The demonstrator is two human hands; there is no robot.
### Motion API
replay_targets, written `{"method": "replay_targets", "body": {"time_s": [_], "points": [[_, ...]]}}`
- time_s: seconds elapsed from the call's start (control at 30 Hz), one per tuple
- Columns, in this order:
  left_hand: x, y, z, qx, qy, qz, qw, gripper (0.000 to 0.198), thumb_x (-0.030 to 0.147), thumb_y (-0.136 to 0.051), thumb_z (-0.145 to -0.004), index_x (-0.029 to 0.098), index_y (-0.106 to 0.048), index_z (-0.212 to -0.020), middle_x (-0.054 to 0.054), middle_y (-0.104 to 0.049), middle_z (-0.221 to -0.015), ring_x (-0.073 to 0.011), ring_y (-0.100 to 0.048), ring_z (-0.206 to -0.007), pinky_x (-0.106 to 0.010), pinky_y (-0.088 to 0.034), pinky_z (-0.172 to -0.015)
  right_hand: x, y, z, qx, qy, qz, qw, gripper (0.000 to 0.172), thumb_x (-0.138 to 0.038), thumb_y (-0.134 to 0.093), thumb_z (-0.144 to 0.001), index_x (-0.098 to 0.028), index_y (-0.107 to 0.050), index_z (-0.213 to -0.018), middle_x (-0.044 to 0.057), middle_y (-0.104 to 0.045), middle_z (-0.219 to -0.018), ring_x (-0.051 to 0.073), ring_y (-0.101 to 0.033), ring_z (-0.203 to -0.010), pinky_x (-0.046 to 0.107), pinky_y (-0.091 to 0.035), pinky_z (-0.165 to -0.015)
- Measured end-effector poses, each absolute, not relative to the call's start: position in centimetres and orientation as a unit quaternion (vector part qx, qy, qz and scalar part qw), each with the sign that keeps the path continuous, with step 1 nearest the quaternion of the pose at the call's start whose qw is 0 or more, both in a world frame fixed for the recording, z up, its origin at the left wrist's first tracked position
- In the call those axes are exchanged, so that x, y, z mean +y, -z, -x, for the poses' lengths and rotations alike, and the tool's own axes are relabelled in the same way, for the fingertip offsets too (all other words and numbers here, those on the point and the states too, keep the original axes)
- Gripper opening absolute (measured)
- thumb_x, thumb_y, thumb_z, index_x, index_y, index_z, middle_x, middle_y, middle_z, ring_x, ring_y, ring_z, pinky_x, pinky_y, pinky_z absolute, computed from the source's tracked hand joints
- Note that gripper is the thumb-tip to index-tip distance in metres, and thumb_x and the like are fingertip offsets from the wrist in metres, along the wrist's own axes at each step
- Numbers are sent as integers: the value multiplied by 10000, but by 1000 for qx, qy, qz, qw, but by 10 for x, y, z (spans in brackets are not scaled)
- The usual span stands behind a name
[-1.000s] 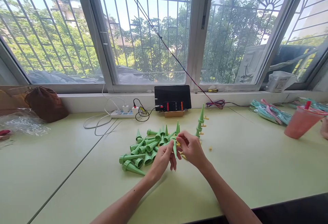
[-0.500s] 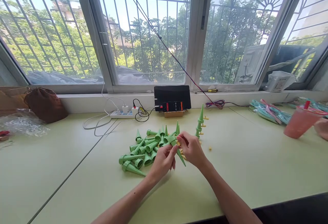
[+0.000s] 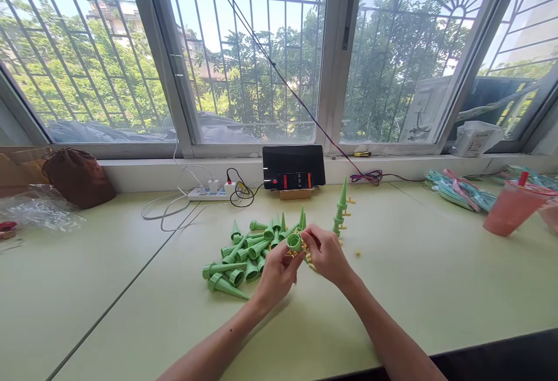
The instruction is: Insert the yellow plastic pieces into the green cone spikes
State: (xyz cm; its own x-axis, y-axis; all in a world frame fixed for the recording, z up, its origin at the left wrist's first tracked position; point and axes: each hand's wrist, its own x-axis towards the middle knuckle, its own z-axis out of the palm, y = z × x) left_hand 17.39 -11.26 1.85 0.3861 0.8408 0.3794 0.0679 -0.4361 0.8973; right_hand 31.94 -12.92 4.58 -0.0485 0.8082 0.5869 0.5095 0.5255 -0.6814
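Between the thumb and fingers of my left hand [image 3: 279,270] is a green plastic watering spike [image 3: 294,243], its round open end facing me. The fingers of my right hand [image 3: 325,254] are pinched against the right side of its rim; what is between them is hidden. Under and behind my hands lie small yellow valves [image 3: 312,266], partly covered. To the left spreads a pile of loose green watering spikes [image 3: 250,253]. Beyond my right hand stands an upright stack of spikes [image 3: 340,209] with yellow valves sticking out to the right.
One yellow piece [image 3: 358,253] lies alone right of the stack. A phone [image 3: 295,181] leans on a dark tablet [image 3: 293,157] at the back. A power strip [image 3: 209,194] with cables is left of it. A pink cup [image 3: 514,209] stands far right, a brown pouch [image 3: 78,178] far left.
The held spike has turned: its tip pointed down toward me before, and now its open end faces me. Both hands stay nearly in place.
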Motion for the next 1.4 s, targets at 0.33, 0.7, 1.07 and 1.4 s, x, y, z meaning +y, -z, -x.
{"method": "replay_targets", "body": {"time_s": [0.33,0.7,1.07,1.4], "points": [[-104,-11,-168,310,-474,-737,369,220,338,-559,-908,159,-636,-805,-9,-500,-895,-30,-460,-463,-187,-417,-418,-130,-44,-319,-721,-152,456,499,289,-290,-410,-971,-197,-420,-698,-43,-448,-587,98,-351,-505,223,-283,-510],[-109,-21,-170,346,-468,-710,397,207,376,-603,-864,176,-583,-909,8,-556,-774,-51,-485,-406,-171,-383,-369,-128,-42,-316,-679,-124,479,542,291,-326,-404,-984,-195,-449,-729,-51,-418,-575,101,-336,-507,228,-290,-516],[-110,-29,-176,331,-418,-542,650,639,661,-429,-864,97,-592,-613,-38,-560,-466,-107,-493,-302,-195,-346,-301,-128,-42,-317,-677,-122,478,546,273,-319,-412,-981,-192,-473,-747,-54,-410,-577,98,-329,-504,223,-284,-514],[-109,-28,-173,280,-390,-522,705,665,659,-416,-872,75,-633,-640,-64,-595,-498,-115,-508,-303,-207,-367,-315,-130,-43,-317,-709,-147,451,522,272,-294,-422,-972,-194,-457,-721,-51,-430,-575,99,-344,-509,220,-296,-524]]}}
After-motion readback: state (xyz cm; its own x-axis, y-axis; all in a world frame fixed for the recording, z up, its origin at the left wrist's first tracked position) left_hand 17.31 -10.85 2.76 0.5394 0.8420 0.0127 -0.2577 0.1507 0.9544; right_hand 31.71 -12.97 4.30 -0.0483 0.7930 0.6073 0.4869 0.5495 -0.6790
